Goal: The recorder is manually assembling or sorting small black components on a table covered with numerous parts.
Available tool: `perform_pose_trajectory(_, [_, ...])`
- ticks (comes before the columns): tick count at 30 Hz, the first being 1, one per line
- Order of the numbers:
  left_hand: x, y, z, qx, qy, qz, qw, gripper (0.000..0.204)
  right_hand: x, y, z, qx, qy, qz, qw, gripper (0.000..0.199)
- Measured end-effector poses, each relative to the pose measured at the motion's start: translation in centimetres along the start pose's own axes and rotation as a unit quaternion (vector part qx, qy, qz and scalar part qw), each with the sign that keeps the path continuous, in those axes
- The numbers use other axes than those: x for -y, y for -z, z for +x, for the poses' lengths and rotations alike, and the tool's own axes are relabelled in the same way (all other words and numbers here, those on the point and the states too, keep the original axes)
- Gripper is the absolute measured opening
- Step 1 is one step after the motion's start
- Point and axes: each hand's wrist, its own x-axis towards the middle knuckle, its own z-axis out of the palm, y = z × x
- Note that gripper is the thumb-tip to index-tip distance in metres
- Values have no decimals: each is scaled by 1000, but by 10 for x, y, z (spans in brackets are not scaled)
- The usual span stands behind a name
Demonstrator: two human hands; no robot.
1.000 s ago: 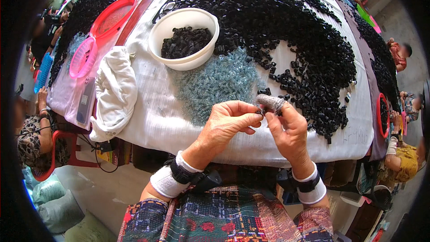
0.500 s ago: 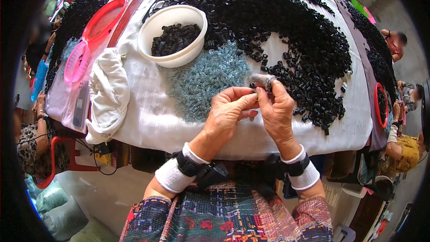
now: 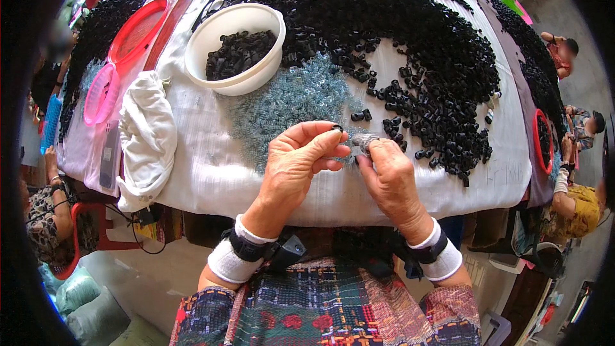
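Observation:
My left hand (image 3: 291, 160) pinches a small black plastic piece (image 3: 337, 127) between thumb and forefinger, over the near edge of a heap of small bluish coil springs (image 3: 288, 106). Just to its right and apart from it, my right hand (image 3: 394, 176) is closed, a grey wrapping (image 3: 365, 141) on a fingertip; what its fingers hold is hidden. Beyond and to the right spreads a large heap of small black plastic pieces (image 3: 442, 77), a few loose ones close to the right hand. A white bowl (image 3: 269, 67) behind the springs contains more black pieces.
A bundled white cloth (image 3: 148, 141) lies at the left, with a grey flat device (image 3: 109, 157), a pink basket (image 3: 101, 93) and a red tray (image 3: 142, 29) beyond. White cloth (image 3: 320, 198) covers the table. Other people sit at both sides, near a red basket (image 3: 543, 141).
My hands have drawn apart: the left went leftward with the black piece, the right moved slightly down. The view has shifted a little, so the bowl sits farther left.

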Motion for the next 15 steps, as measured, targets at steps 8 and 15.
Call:
perform_pose_trajectory(8, [-4, 4, -7, 9, 3, 17, 1000, 22, 2, -10, -1, 2, -1, -43, 999, 22])
perform_pose_trajectory(15, [0, 3, -10, 4, -2, 34, 999, 17, 0, -11, -13, -28, 66, -94, 993, 23])
